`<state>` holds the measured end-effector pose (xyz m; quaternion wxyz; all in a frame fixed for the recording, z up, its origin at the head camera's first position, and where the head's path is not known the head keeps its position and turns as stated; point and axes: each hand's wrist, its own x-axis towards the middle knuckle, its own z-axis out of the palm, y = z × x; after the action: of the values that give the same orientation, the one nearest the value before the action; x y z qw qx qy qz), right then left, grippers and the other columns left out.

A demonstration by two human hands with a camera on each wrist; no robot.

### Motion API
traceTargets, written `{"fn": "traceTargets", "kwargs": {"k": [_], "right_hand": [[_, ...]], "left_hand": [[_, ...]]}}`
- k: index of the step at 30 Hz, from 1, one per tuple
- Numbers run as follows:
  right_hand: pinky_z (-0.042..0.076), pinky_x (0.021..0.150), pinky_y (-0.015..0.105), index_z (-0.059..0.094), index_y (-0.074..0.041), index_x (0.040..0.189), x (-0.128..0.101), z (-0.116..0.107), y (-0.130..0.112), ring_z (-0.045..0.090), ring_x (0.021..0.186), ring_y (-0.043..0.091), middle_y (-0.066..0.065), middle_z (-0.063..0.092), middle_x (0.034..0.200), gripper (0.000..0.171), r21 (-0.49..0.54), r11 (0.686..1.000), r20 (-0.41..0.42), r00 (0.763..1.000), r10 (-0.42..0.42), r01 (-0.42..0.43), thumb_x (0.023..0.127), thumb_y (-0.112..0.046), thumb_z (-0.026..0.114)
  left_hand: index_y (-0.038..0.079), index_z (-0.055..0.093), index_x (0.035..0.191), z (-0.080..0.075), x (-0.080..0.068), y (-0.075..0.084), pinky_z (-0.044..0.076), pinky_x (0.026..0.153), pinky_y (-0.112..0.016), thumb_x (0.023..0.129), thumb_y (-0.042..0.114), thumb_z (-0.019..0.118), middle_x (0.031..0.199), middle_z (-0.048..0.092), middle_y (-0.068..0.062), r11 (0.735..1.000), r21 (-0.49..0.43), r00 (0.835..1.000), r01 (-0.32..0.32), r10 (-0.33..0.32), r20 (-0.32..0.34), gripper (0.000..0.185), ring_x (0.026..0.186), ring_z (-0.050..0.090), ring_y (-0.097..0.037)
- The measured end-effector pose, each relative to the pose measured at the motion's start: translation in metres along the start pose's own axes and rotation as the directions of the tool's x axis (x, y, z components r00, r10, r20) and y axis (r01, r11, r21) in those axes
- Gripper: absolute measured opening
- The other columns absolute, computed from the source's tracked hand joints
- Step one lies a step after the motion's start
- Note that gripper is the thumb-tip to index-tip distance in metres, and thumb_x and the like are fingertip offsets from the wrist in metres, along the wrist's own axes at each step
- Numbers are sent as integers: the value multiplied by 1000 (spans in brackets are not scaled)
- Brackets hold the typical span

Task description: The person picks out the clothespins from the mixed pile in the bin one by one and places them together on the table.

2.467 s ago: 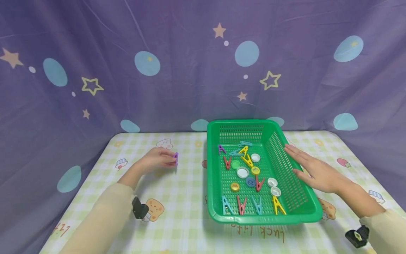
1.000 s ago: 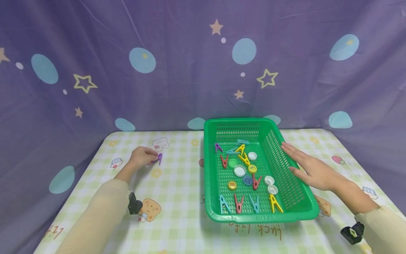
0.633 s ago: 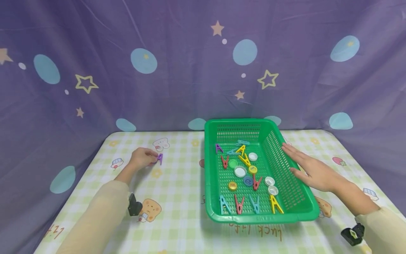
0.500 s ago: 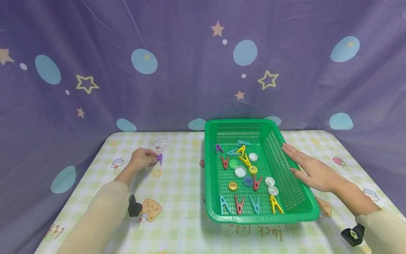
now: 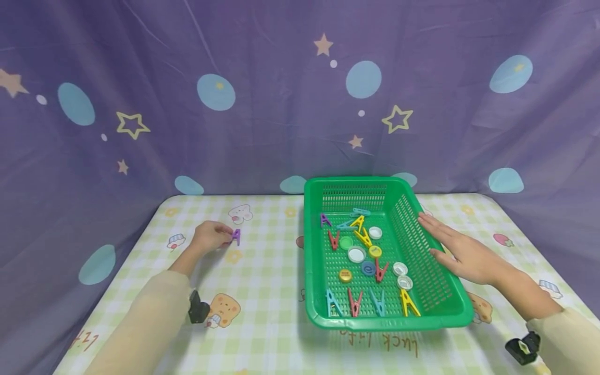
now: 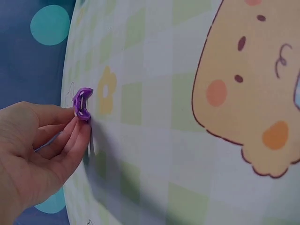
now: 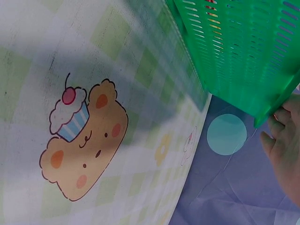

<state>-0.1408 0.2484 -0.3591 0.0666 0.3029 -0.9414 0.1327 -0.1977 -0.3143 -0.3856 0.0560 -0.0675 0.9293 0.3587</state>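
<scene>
My left hand (image 5: 212,237) pinches a purple clothespin (image 5: 236,237) between thumb and fingers, close over the tablecloth on the left side. In the left wrist view the same purple clothespin (image 6: 82,104) shows at the fingertips, end on. My right hand (image 5: 469,255) lies with straight fingers against the right rim of the green basket (image 5: 389,324). Inside the basket are several clothespins, such as a red clothespin (image 5: 354,302), a yellow clothespin (image 5: 409,303) and another purple clothespin (image 5: 325,220). Several bottle caps lie among them, including a white cap (image 5: 357,254) and a gold cap (image 5: 345,275).
A checked tablecloth (image 5: 262,323) with printed cartoon figures covers the table. Behind the table's far edge hangs a purple curtain (image 5: 281,140) with stars and blue ovals. The basket fills the right middle of the table.
Since the earliest frame, my left hand has moved left, away from the basket, with the purple clothespin. During the last second it stays nearly in place. The right hand remains at the basket rim.
</scene>
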Motion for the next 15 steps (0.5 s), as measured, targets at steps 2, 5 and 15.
{"fn": "traceTargets", "kwargs": {"k": [2,5,15], "right_hand": [[46,96,58,24,-11,153,0,0,0,42,134,43,14,26,159,66,4,1000,-1,1000,0,0,95,-23,55],[46,95,59,24,-11,153,0,0,0,43,132,45,15,26,159,67,8,1000,-3,1000,0,0,95,-23,55],[46,95,59,24,-11,153,-1,0,0,44,132,44,14,26,159,67,4,1000,-15,1000,-15,15,95,-23,55]], "left_hand": [[-4,67,112,-2,-1,3,57,67,-23,86,8,63,108,70,-24,1000,21,1000,-8,8,-10,28,73,68,-15],[-3,65,115,-6,-2,9,58,80,-32,88,11,62,115,67,-24,998,53,999,-35,36,-30,31,89,69,-27],[-2,64,119,-6,-4,38,49,100,-46,90,15,61,117,67,-22,990,31,991,-135,136,-5,34,110,63,-37]]}}
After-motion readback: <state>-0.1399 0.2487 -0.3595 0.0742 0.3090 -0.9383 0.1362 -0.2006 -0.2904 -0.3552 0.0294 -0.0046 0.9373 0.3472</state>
